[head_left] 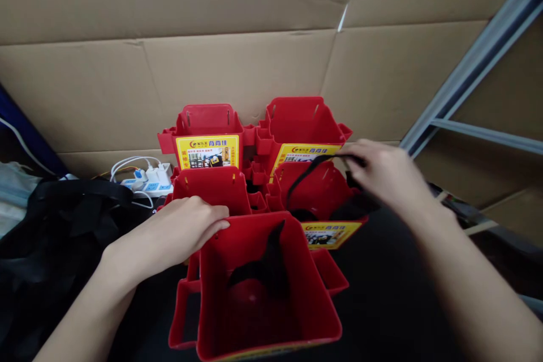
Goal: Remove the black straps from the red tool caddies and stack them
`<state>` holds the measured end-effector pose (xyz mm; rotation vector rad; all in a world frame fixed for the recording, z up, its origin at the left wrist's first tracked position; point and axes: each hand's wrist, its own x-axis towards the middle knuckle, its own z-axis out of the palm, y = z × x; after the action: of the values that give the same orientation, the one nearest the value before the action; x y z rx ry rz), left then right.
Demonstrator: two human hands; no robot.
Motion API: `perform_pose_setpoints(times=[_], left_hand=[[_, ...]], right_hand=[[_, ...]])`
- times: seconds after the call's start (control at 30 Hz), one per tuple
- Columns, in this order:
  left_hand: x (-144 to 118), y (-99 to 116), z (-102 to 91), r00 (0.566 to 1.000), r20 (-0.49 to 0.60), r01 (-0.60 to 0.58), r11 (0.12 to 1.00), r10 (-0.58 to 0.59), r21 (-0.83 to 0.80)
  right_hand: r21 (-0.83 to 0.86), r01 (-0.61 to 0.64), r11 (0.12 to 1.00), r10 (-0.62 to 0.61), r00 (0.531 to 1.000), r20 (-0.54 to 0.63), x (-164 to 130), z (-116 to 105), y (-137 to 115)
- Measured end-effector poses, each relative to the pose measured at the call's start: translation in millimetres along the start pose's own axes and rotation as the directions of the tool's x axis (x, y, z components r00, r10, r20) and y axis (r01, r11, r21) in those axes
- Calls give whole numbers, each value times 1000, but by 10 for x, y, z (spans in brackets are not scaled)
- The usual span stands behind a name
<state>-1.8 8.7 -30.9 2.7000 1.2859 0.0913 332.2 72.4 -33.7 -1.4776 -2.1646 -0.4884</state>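
Several red plastic bins with yellow labels stand clustered before me. The nearest bin (263, 300) has a black strap piece lying inside it. My left hand (182, 235) rests on that bin's far left rim, fingers curled over the edge. My right hand (384, 172) is over the bin behind it on the right (322, 192) and grips a black strap (303, 178) that loops over that bin's opening. Two more bins, the back-left bin (207, 130) and the back-right bin (299, 121), stand against the cardboard.
A cardboard wall (237, 56) closes off the back. A white power strip with plugs and cables (146, 178) lies at the left, next to a black bag (55, 226). A grey metal shelf frame (479, 62) rises at the right.
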Motion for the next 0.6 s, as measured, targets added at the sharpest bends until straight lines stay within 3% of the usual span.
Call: perform_pose_setpoints(times=[0.07, 0.13, 0.2, 0.27, 0.3, 0.33, 0.4, 0.43, 0.5, 0.53, 0.57, 0.6], left_hand=[[8, -9, 7, 1000, 2, -6, 1000, 6, -8], [12, -15, 14, 1000, 2, -9, 1000, 10, -14], [10, -12, 15, 1000, 5, -4, 1000, 4, -18], [4, -2, 11, 1000, 4, -1, 1000, 1, -17], [2, 2, 9, 1000, 5, -2, 1000, 2, -17], [1, 5, 8, 1000, 4, -3, 1000, 3, -14], [3, 0, 9, 1000, -2, -3, 1000, 3, 1], [5, -7, 12, 1000, -3, -6, 1000, 6, 12], [9, -25, 21, 1000, -5, -12, 999, 12, 34], [10, -33, 25, 1000, -5, -18, 999, 18, 41], [11, -38, 28, 1000, -5, -20, 999, 21, 45], [10, -40, 30, 1000, -7, -21, 999, 22, 46]], right_hand=[[-68, -47, 997, 48, 998, 27, -41, -51, 76], [44, 174, 984, -179, 973, 144, -88, -57, -72], [242, 406, 881, -460, 855, 239, -112, -11, -322], [326, 469, 821, -557, 782, 278, -104, 55, -492], [306, 447, 840, -528, 804, 273, -94, 81, -506], [251, 389, 886, -446, 862, 239, -84, 97, -471], [94, 145, 985, -149, 988, 32, -79, 91, -294], [47, -19, 999, 25, 992, -122, -88, 72, -187], [59, -285, 957, 287, 890, -355, -128, 24, -21], [82, -344, 935, 348, 858, -378, -156, 5, 17], [98, -358, 929, 369, 866, -336, -185, -4, 20], [110, -329, 938, 346, 907, -238, -213, -3, -10]])
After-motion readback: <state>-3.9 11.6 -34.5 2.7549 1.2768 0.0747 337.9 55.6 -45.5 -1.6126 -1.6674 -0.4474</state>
